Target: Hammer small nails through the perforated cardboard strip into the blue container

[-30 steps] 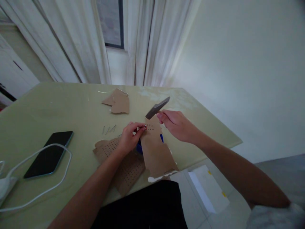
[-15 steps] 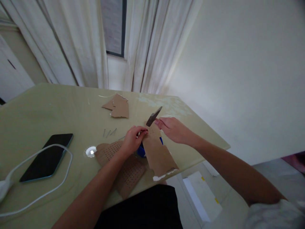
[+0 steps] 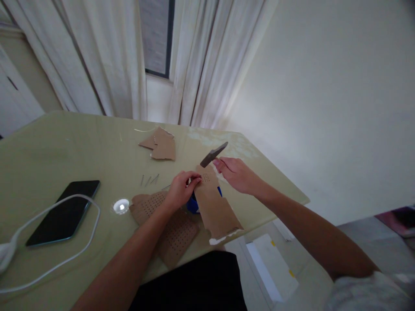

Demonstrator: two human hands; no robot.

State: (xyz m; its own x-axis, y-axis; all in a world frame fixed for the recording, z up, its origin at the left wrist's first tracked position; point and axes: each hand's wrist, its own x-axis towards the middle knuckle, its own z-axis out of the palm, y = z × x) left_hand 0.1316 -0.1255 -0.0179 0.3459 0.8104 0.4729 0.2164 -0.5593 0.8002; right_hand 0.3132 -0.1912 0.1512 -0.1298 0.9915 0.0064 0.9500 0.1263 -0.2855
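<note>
My right hand (image 3: 236, 175) is closed around the handle of a hammer (image 3: 214, 154), its head raised just above the far end of a torn cardboard strip (image 3: 215, 205). Small holes in rows mark that end of the strip. Beside the holes, my left hand (image 3: 183, 188) pinches thumb and finger together at the strip's left edge; what is between the fingertips is too small to make out. Under the strip a blue object (image 3: 193, 204) shows in part. More cardboard, punched with many holes (image 3: 178, 235), lies beneath my left forearm.
Several nails (image 3: 149, 179) lie on the pale green table (image 3: 106, 155). Torn cardboard scraps (image 3: 164, 144) are farther back. At the left sit a dark tablet or phone (image 3: 65, 211) and a white cable (image 3: 94, 229). A white box (image 3: 272, 265) stands on the floor.
The hammer head has shifted slightly up and to the right, tilting flatter, and my right hand moved with it. My left hand and the cardboard strip stay in place.
</note>
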